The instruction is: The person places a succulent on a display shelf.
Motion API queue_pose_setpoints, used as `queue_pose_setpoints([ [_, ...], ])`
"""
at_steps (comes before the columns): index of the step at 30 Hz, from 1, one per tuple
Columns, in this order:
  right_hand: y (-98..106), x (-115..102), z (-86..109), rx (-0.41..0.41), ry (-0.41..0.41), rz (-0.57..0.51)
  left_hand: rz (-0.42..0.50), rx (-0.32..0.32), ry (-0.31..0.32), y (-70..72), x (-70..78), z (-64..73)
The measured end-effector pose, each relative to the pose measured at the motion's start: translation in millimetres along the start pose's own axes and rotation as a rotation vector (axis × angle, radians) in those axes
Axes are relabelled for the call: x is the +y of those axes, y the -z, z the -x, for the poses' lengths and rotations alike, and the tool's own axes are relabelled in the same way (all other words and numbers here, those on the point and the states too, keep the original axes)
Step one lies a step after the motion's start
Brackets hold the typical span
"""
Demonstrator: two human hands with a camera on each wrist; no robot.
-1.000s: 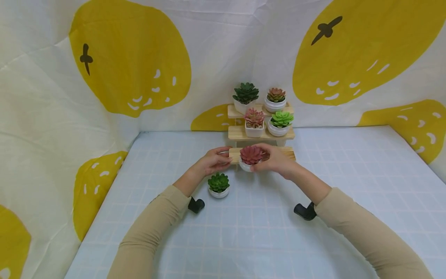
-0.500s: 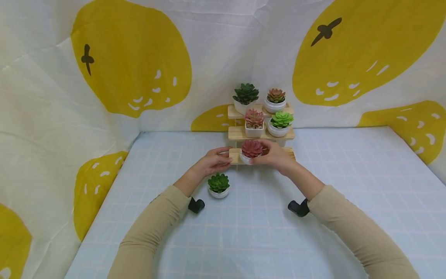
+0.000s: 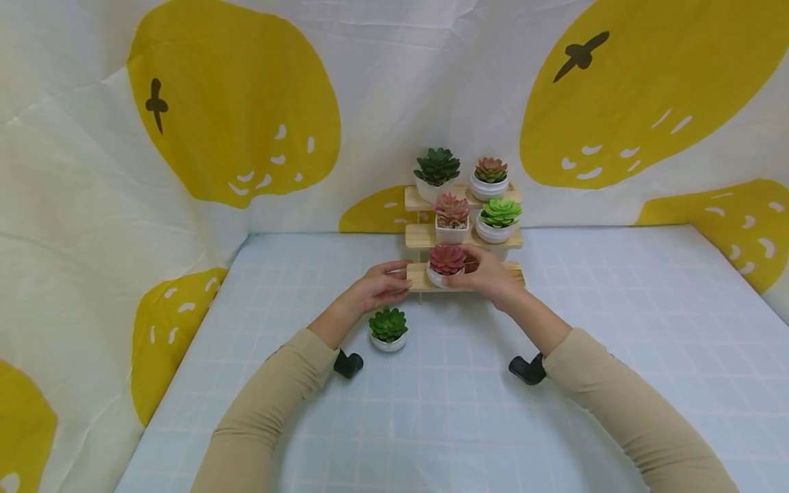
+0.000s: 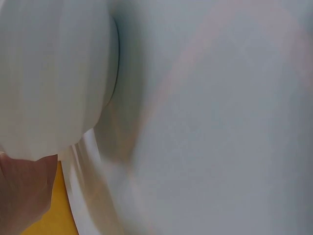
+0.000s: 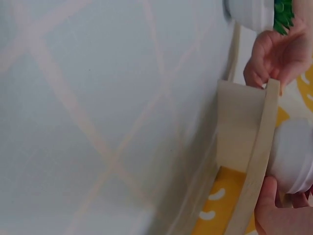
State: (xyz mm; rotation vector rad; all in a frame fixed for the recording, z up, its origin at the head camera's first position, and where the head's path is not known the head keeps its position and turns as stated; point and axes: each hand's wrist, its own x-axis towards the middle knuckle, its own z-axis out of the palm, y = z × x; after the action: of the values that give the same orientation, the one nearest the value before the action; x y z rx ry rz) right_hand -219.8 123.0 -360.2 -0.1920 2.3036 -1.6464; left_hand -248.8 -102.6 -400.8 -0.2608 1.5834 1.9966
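Observation:
My right hand (image 3: 492, 279) holds a white round pot with a red succulent (image 3: 447, 260) between thumb and fingers. In the right wrist view, the base of that pot (image 5: 292, 155) meets the lowest board of a three-step wooden plant stand (image 3: 418, 277). My left hand (image 3: 383, 285) grips the left end of the same board with its fingertips. Just in front of it, a green succulent in a white pot (image 3: 388, 329) stands on the table. That pot (image 4: 51, 73) fills the upper left of the left wrist view.
The middle step bears a pink succulent (image 3: 452, 218) and a bright green one (image 3: 498, 220). A dark green succulent (image 3: 437, 170) and a reddish one (image 3: 490, 177) stand on the top step. Behind the stand hangs a fruit-patterned curtain (image 3: 394, 82). A pale checked cloth (image 3: 431, 411) covers the table.
My right hand has carried the red succulent back from the lowest board's front edge onto the board. The left hand has stayed at the board's left end.

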Motion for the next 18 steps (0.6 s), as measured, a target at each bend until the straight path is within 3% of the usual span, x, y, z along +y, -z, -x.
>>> queue_pose_setpoints([
  [18, 6.9, 3.8, 5.0, 0.02, 0.031, -0.019, -0.003, -0.001, 0.002, -0.7, -0.2, -0.1],
])
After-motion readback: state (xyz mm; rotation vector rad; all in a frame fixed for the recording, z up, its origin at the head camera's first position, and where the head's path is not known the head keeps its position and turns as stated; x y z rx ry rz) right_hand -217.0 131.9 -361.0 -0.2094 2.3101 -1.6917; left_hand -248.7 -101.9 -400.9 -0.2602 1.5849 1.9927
